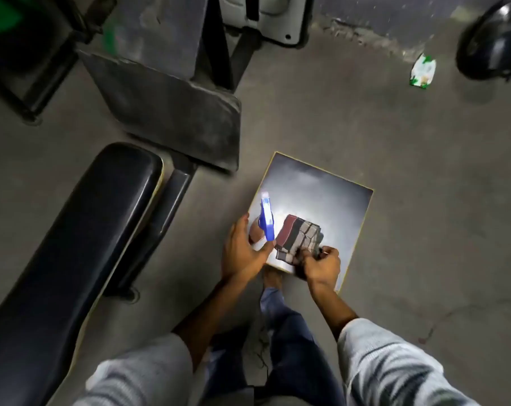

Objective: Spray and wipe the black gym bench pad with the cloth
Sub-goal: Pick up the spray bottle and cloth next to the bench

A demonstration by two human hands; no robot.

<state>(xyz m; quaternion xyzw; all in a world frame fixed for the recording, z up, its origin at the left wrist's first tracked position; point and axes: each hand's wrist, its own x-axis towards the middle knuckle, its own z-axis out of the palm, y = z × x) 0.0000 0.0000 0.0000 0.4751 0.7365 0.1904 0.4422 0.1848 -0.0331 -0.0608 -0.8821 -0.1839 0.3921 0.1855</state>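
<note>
The black gym bench pad runs diagonally along the left side, from bottom left up toward the centre. To its right a small shiny square board lies on the floor. My left hand is wrapped around a spray bottle with a blue head at the board's near left edge. My right hand grips the near end of a folded checked cloth, red, grey and dark, which rests on the board beside the bottle.
Grey metal machine plates stand behind the bench. A green and white wrapper lies on the concrete floor at the upper right, near a black rounded object. My legs and a bare foot are below the board.
</note>
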